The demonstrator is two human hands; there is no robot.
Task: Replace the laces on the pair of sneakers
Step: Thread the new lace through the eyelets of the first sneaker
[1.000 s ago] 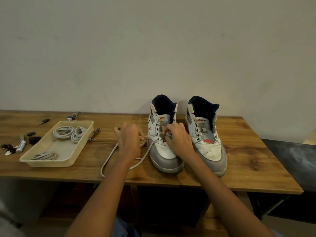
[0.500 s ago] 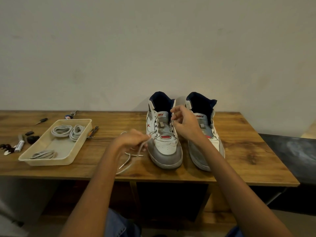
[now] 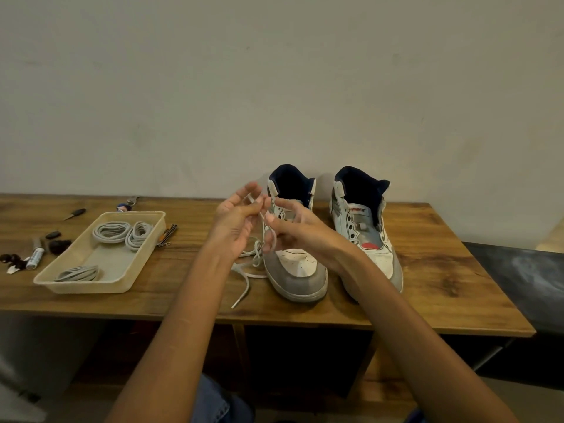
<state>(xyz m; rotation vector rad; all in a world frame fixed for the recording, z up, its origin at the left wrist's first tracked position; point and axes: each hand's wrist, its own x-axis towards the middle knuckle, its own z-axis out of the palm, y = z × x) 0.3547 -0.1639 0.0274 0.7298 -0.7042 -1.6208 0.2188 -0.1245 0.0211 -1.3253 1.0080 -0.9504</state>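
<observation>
Two white, grey and navy high-top sneakers stand side by side on the wooden table [image 3: 427, 288], toes toward me. The left sneaker [image 3: 300, 270] is partly hidden by my hands; the right sneaker [image 3: 366, 233] shows bare eyelets. A white lace [image 3: 248, 270] trails from my hands down onto the table beside the left sneaker. My left hand [image 3: 236, 222] pinches the lace near its upper end, raised in front of the sneaker's collar. Close beside it, my right hand [image 3: 294, 228] holds another part of the same lace over the tongue.
A cream tray [image 3: 61, 280] at the left holds three coiled grey laces [image 3: 122, 232]. Small tools, a marker [image 3: 35, 257] and dark bits lie at the table's left end, pliers [image 3: 166, 235] beside the tray. A wall is close behind; a dark surface [image 3: 518, 279] lies to the right.
My left hand rose from the table to collar height with the lace. My right hand shifted left to meet it. More lace now lies loose on the table.
</observation>
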